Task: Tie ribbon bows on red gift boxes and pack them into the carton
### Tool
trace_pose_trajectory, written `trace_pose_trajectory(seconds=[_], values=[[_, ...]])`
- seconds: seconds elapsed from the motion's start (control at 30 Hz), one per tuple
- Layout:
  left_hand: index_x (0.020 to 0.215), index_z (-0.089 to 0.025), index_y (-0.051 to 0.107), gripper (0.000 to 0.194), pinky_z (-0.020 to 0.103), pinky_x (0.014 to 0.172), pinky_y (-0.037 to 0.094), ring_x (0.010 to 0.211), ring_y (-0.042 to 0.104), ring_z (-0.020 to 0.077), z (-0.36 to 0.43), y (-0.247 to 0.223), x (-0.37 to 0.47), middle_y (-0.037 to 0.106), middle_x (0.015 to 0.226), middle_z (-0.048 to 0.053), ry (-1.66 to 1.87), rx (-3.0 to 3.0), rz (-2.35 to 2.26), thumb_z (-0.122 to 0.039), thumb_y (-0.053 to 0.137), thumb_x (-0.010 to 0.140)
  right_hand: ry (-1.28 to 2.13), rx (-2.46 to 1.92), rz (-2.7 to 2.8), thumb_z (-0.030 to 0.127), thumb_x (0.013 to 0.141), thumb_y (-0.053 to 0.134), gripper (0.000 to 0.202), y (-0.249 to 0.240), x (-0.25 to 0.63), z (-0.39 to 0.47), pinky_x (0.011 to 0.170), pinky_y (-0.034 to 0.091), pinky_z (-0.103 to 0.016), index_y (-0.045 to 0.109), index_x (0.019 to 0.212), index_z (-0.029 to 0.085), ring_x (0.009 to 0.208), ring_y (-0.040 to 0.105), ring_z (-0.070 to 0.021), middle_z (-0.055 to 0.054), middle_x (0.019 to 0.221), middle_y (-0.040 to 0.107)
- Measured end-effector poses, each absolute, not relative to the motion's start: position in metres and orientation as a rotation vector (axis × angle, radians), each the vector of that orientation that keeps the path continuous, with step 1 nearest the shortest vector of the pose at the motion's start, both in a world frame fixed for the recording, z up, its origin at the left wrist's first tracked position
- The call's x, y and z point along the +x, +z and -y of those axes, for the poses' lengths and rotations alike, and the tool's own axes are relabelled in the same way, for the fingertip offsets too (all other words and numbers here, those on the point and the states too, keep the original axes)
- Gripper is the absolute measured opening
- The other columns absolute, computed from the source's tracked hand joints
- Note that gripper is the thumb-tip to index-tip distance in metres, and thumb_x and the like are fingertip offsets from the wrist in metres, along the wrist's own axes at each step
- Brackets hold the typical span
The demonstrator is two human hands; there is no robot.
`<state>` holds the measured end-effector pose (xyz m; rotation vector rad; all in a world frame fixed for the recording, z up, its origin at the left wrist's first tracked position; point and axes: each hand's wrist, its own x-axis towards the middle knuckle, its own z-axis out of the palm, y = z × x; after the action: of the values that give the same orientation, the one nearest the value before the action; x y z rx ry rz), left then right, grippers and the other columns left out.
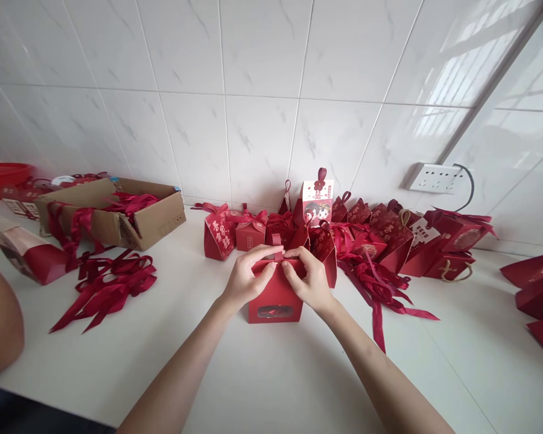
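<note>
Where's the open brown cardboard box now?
The box sits left in the head view, on the white countertop, behind the loose crimson ribbon pile.

"How do the left forearm [174,371] and right forearm [380,371] look?"

"Slim and bare, smoothly tapering from the bottom edge of the frame up to narrow wrists [225,304]."

"And nearer the centre?"

"The left hand [248,276] and right hand [313,280] are bare too, with slender fingers [263,249]."
</note>
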<state>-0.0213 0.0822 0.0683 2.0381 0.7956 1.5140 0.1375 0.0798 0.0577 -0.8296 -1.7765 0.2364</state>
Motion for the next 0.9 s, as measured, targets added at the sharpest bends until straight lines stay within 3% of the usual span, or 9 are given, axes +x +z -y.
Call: trace_pose_trajectory(seconds=[0.13,0.3,0.5,0.7,0.9], values=[[0.104,-0.018,0.066,0.026,0.029,0.085,0.056,0.095,0.065,0.0171,-0.082,0.069,-0.019,0.069,0.101,0.006,1.525,2.04,-0.83,-0.016,0.053,0.082,0.281,-0.862,1.775,0.022,0.085,0.051,0.008,0.061,0.138,-0.079,0.071,0.051,-0.03,0.057,0.09,0.021,0.079,0.063,-0.0174,-0.004,0.086,0.066],[0.107,-0.018,0.065,0.028,0.028,0.083,0.056,0.091,0.067,0.0158,-0.082,0.066,-0.017,0.071,0.099,0.005,1.558,2.069,-0.858,-0.015,0.052,0.083,0.271,-0.844,1.789,0.021,0.085,0.049,0.012,0.064,0.136,-0.078,0.061,0.047,-0.026,0.058,0.076,0.02,0.066,0.056,-0.0143,-0.001,0.07,0.056],[0.103,-0.017,0.066,0.027,0.027,0.082,0.055,0.089,0.068,0.0165,-0.083,0.065,-0.016,0.071,0.097,0.005,1.586,2.037,-0.867,-0.014,0.052,0.081,0.284,-0.914,1.749,0.021,0.083,0.049,0.015,0.065,0.131,-0.078,0.061,0.044,-0.026,0.052,0.068,0.02,0.063,0.052,-0.0139,0.001,0.067,0.053],[0.126,-0.022,0.049,0.049,0.034,0.091,0.049,0.102,0.062,0.0205,-0.086,0.057,-0.021,0.067,0.105,0.005,1.538,1.841,-0.941,-0.025,0.06,0.079,0.515,-0.939,1.946,0.021,0.081,0.048,0.009,0.077,0.149,-0.078,0.062,0.045,-0.026,0.057,0.083,0.019,0.071,0.057,-0.0152,-0.002,0.081,0.061],[0.11,-0.017,0.056,0.043,0.035,0.083,0.051,0.097,0.062,0.0245,-0.102,0.032,-0.033,0.065,0.108,0.011,1.234,1.618,-0.915,-0.041,0.065,0.076,0.664,-1.207,1.851,0.031,0.084,0.048,0.018,0.099,0.176,-0.082,0.062,0.047,-0.027,0.06,0.085,0.018,0.072,0.061,-0.0182,-0.004,0.081,0.066]])
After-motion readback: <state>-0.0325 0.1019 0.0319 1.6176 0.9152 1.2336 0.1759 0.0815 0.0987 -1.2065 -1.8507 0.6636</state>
